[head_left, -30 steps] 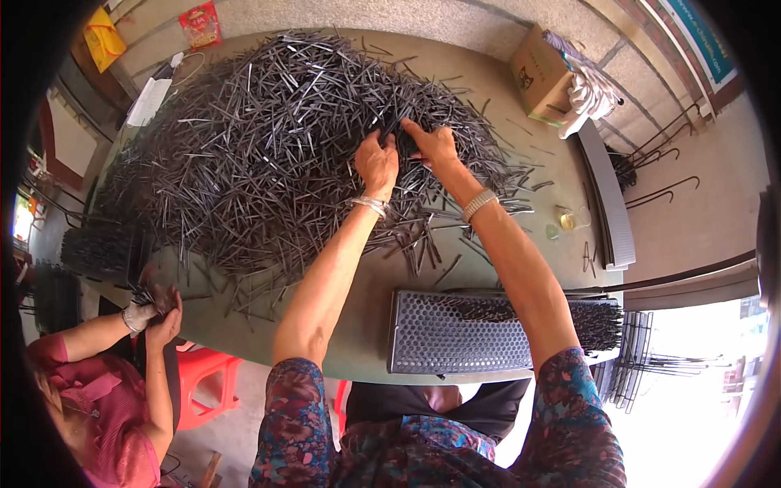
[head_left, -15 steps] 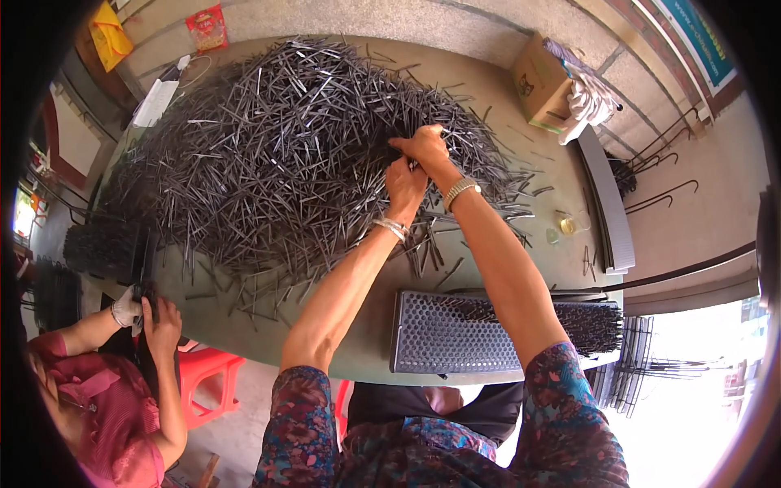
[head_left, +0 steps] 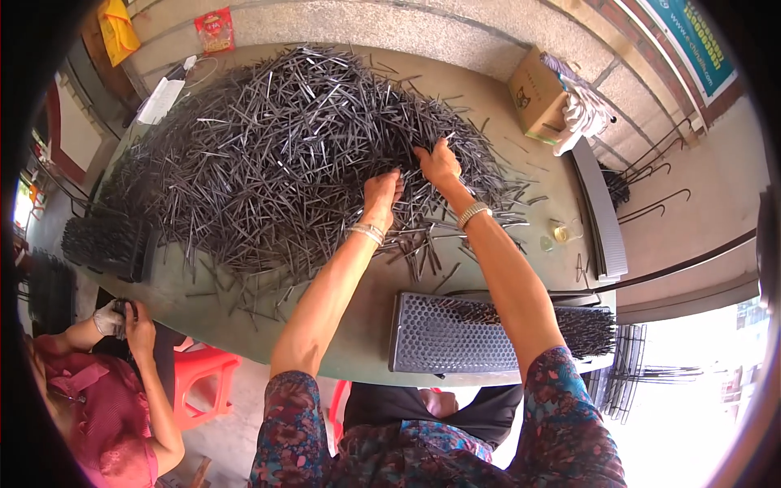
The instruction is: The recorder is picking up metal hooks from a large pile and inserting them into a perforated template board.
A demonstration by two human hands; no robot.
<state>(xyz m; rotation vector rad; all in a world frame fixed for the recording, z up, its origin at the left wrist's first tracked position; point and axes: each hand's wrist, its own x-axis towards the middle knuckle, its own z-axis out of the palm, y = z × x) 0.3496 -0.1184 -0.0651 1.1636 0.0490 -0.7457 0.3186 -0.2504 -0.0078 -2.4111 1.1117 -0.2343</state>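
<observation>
A large heap of thin, dark strips (head_left: 268, 154) covers much of the table. At the heap's near right side my left hand (head_left: 382, 195) has its fingers curled in; what they hold, if anything, I cannot make out. A little farther right and higher is my right hand (head_left: 441, 166), closed, its thumb pointing left over the strips. Its fingertips are partly hidden, and I cannot tell what lies in them. The two hands are apart. Below my right forearm sits a blue-grey tray with rows of holes (head_left: 455, 337), dark strips standing upright in its right part.
At left, a co-worker (head_left: 102, 398) holds something dark near the table edge, beside a red stool (head_left: 203, 382) and a filled dark tray (head_left: 106, 244). A cardboard box (head_left: 537, 93) with cloth gloves stands far right, near a small glass (head_left: 561, 232) and a long grey panel (head_left: 600, 211).
My hands, together before, have moved apart: the left one toward me and to the left, the right one slightly right and nearer. The co-worker's hands have shifted a little left and lower.
</observation>
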